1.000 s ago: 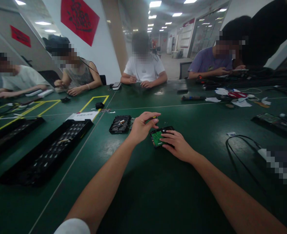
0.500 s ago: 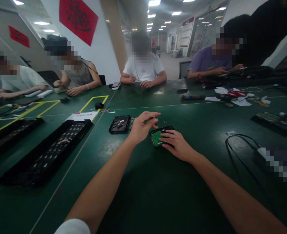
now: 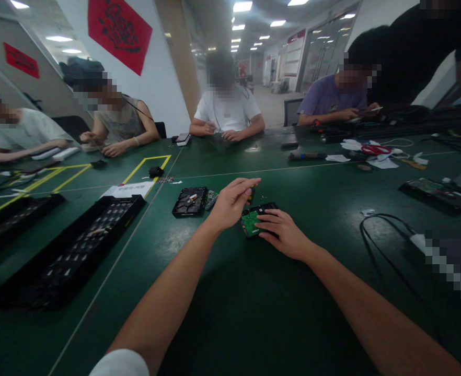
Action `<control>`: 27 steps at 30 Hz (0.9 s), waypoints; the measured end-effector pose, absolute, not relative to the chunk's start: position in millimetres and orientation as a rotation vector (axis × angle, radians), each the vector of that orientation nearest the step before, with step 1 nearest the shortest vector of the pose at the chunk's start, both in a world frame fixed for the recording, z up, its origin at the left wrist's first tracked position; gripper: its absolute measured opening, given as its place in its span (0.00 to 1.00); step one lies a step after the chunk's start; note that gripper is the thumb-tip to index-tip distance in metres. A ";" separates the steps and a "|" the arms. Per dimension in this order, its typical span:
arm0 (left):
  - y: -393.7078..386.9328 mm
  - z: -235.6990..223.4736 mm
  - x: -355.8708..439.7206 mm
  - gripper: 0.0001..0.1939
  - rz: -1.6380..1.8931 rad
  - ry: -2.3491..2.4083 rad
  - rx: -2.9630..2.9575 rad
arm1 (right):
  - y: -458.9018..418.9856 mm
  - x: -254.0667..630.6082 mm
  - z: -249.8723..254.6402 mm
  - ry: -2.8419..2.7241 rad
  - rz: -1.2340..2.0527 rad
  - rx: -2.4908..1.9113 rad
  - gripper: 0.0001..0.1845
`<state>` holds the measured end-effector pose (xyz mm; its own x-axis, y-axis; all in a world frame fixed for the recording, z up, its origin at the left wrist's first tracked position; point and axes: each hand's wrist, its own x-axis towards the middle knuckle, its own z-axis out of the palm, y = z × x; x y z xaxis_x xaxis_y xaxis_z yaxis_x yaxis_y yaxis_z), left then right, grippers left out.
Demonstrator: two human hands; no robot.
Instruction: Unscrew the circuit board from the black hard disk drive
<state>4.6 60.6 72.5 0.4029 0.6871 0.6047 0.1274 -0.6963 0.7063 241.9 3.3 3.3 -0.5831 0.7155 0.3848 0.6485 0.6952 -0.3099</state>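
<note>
A hard drive [image 3: 250, 223] lies on the green table with its green circuit board facing up. My right hand [image 3: 283, 232] holds it against the table, fingers spread over its right part and covering some of the board. Above the drive's far left corner, my left hand [image 3: 232, 203] pinches a small screwdriver with a yellow-and-black handle [image 3: 251, 194]; its tip is too small to make out. A few tiny screws [image 3: 264, 197] are scattered just beyond the drive. To the left sit a second black drive [image 3: 190, 202] with small bits on top and a loose circuit board [image 3: 211, 199].
Long black trays [image 3: 73, 250] with small parts stand at the left, near a white paper label [image 3: 127, 189]. A black cable [image 3: 375, 219], a device with an exposed board [image 3: 430, 194] and crumpled papers [image 3: 381, 159] are on the right. Several people sit across the table.
My left fingers have shifted around the screwdriver, showing more of its handle. The right hand and the hard drive stay in place. The view has turned slightly to the right.
</note>
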 end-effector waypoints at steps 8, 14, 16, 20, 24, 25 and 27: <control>62.9 76.8 -2.4 0.16 1.410 0.846 2.260 | 3.2 241.7 2.9 -2.414 0.189 -1.041 0.16; 60.2 74.9 4.4 0.15 1.477 0.929 2.265 | 3.6 241.8 3.3 -2.419 0.180 -1.048 0.16; 59.4 74.8 5.3 0.15 1.492 0.957 2.267 | 3.0 241.2 5.3 -2.420 0.187 -1.046 0.16; 59.4 76.9 2.8 0.19 1.378 0.805 2.320 | 0.5 238.7 8.0 -2.393 0.194 -1.066 0.15; 61.1 76.8 -0.1 0.21 1.329 0.714 2.291 | -1.1 236.5 6.1 -2.376 0.182 -1.111 0.15; 61.4 76.3 -0.4 0.20 1.352 0.747 2.291 | -1.2 236.4 5.5 -2.379 0.182 -1.125 0.16; 61.7 75.4 -0.4 0.18 1.400 0.846 2.305 | -1.4 236.9 4.7 -2.395 0.190 -1.143 0.18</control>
